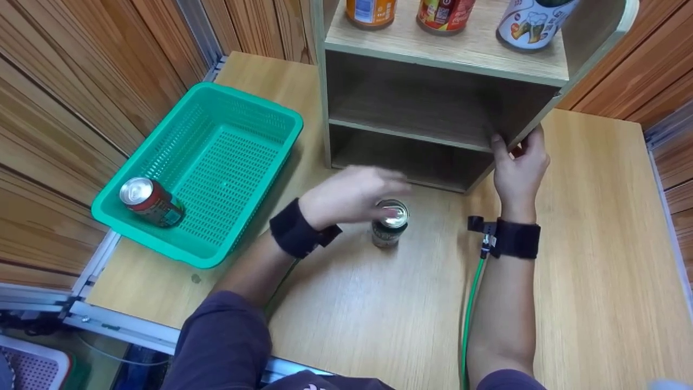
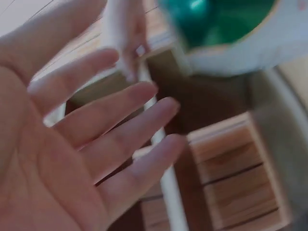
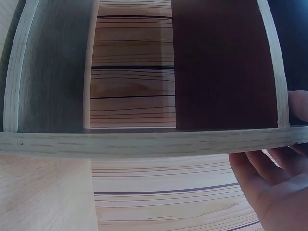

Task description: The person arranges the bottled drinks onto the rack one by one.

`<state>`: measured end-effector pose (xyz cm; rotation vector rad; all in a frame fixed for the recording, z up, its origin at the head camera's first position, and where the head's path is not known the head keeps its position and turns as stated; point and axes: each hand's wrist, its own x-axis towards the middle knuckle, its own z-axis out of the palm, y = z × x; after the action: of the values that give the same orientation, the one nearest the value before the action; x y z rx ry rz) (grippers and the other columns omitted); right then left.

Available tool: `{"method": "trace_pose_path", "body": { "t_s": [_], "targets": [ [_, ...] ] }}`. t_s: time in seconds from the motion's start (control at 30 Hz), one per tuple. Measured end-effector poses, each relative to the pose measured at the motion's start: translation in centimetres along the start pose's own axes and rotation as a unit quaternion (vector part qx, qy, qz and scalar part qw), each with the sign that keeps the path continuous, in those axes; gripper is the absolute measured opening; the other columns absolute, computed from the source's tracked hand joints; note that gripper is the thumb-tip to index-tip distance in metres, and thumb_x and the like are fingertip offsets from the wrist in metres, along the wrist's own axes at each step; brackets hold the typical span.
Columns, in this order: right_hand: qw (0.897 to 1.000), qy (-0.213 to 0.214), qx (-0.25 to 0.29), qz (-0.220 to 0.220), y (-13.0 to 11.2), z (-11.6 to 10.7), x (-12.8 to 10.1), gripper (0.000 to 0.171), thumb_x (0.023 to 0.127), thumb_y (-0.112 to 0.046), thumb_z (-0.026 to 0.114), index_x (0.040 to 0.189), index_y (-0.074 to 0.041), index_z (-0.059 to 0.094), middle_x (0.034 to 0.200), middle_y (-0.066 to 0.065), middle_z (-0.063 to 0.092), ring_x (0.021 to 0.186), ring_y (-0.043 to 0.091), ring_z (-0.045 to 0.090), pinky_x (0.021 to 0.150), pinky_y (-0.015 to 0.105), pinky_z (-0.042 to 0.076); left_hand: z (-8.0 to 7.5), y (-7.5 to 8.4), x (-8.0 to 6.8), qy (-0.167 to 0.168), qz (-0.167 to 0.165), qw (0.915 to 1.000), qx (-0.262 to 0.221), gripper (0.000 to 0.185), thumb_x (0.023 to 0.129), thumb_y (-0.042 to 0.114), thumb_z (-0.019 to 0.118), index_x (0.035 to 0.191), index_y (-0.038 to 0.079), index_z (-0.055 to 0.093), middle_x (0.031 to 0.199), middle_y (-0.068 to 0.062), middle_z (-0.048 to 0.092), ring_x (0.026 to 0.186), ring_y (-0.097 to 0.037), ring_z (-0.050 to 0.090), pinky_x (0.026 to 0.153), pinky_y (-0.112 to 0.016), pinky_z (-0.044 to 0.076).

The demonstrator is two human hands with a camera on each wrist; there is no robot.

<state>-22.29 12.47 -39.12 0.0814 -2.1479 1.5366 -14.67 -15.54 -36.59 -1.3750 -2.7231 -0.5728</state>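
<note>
Can (image 1: 390, 223) upright under open left hand (image 1: 352, 194); right hand (image 1: 518, 165) grips shelf (image 1: 520, 138).

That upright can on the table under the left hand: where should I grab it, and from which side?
Likely round the side wall of the can, coming from the left, where the left hand hovers open just above it. The can stands upright with bare table all around, so fingers can wrap its round body. The right hand holds the shelf edge.

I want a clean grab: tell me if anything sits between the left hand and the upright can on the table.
Nothing visible does. The left hand hovers open just over the upright can, with only bare table around it.
</note>
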Motion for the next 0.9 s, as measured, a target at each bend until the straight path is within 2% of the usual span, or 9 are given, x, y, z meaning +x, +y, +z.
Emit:
{"method": "trace_pose_path", "body": {
  "t_s": [0.1, 0.17, 0.27, 0.33, 0.47, 0.53, 0.6, 0.8, 0.9],
  "targets": [
    [1.000, 0.001, 0.002, 0.001, -0.3, -0.1, 0.0, 0.046, 0.079, -0.008, 0.064, 0.122, -0.017, 0.050, 0.118, 0.002, 0.055, 0.107, 0.014, 0.051, 0.086, 0.032, 0.044, -1.9, -0.5, -0.6, 0.132, 0.005, 0.9913, 0.001, 0.035, 0.084, 0.033, 0.060, 0.112, 0.012, 0.061, 0.122, -0.005, 0.053, 0.110, -0.013, 0.049, 0.086, -0.025, 0.042],
    [1.000, 0.000, -0.001, -0.002, 0.1, -0.1, 0.2, 0.046, 0.079, -0.008, 0.064, 0.122, -0.017, 0.050, 0.117, 0.002, 0.055, 0.107, 0.014, 0.051, 0.085, 0.031, 0.045, -3.2, -1.0, -1.1, 0.231, 0.011, 0.9728, -0.004, 0.032, 0.083, 0.031, 0.061, 0.106, 0.010, 0.064, 0.122, -0.007, 0.054, 0.111, -0.014, 0.048, 0.090, -0.026, 0.039],
    [1.000, 0.000, -0.003, -0.004, 0.9, -0.2, 0.6, 0.047, 0.079, -0.009, 0.065, 0.123, -0.017, 0.050, 0.118, 0.001, 0.054, 0.107, 0.013, 0.050, 0.085, 0.031, 0.045, -5.0, -1.7, -1.9, 0.365, 0.025, 0.9305, -0.011, 0.029, 0.080, 0.025, 0.066, 0.101, 0.005, 0.065, 0.120, -0.011, 0.054, 0.112, -0.018, 0.047, 0.094, -0.029, 0.037],
    [1.000, 0.002, -0.005, -0.006, 1.3, -0.2, 0.8, 0.048, 0.079, -0.009, 0.065, 0.123, -0.018, 0.050, 0.118, 0.000, 0.054, 0.107, 0.013, 0.050, 0.085, 0.031, 0.045, -6.2, -2.1, -2.2, 0.435, 0.035, 0.8998, -0.011, 0.029, 0.077, 0.019, 0.070, 0.100, 0.002, 0.064, 0.119, -0.015, 0.054, 0.112, -0.021, 0.048, 0.094, -0.032, 0.037],
    [1.000, 0.003, -0.005, -0.006, 1.6, -0.3, 0.9, 0.049, 0.079, -0.010, 0.065, 0.124, -0.020, 0.049, 0.120, -0.001, 0.053, 0.109, 0.013, 0.049, 0.087, 0.032, 0.044, -8.0, -2.7, -3.0, 0.540, 0.007, 0.8415, 0.009, 0.031, 0.073, 0.005, 0.071, 0.101, -0.004, 0.061, 0.116, -0.021, 0.054, 0.109, -0.023, 0.051, 0.091, -0.033, 0.040],
    [1.000, 0.002, -0.006, -0.010, 1.6, -0.2, 0.8, 0.049, 0.079, -0.010, 0.065, 0.124, -0.020, 0.049, 0.121, -0.002, 0.053, 0.110, 0.012, 0.048, 0.087, 0.032, 0.043, -8.4, -2.9, -3.4, 0.567, -0.034, 0.8230, 0.005, 0.033, 0.074, 0.001, 0.069, 0.104, -0.007, 0.059, 0.116, -0.023, 0.053, 0.109, -0.020, 0.051, 0.089, -0.033, 0.043],
    [1.000, 0.000, -0.006, -0.010, 1.6, -0.2, 0.7, 0.049, 0.080, -0.011, 0.065, 0.125, -0.020, 0.048, 0.121, -0.002, 0.052, 0.110, 0.012, 0.048, 0.088, 0.032, 0.043, -8.3, -3.4, -3.7, 0.576, -0.072, 0.8140, -0.013, 0.038, 0.074, -0.003, 0.068, 0.109, -0.009, 0.055, 0.117, -0.022, 0.053, 0.107, -0.016, 0.051, 0.085, -0.033, 0.045],
    [1.000, -0.005, -0.006, -0.012, 0.9, -0.1, 0.2, 0.049, 0.080, -0.009, 0.064, 0.125, -0.019, 0.048, 0.122, -0.001, 0.052, 0.110, 0.013, 0.048, 0.088, 0.034, 0.043, -5.8, -5.7, -3.2, 0.530, -0.143, 0.8312, -0.088, 0.049, 0.079, 0.007, 0.066, 0.122, -0.007, 0.047, 0.120, -0.014, 0.054, 0.108, -0.014, 0.051, 0.083, -0.033, 0.047],
    [1.000, -0.007, -0.009, -0.014, -0.3, 0.0, -0.2, 0.048, 0.080, -0.008, 0.063, 0.125, -0.016, 0.048, 0.121, 0.001, 0.053, 0.109, 0.013, 0.049, 0.087, 0.033, 0.044, -4.8, -6.3, -2.9, 0.514, -0.169, 0.8322, -0.123, 0.054, 0.078, 0.010, 0.068, 0.125, -0.006, 0.045, 0.120, -0.014, 0.053, 0.109, -0.019, 0.051, 0.084, -0.035, 0.046]
  ]
}}
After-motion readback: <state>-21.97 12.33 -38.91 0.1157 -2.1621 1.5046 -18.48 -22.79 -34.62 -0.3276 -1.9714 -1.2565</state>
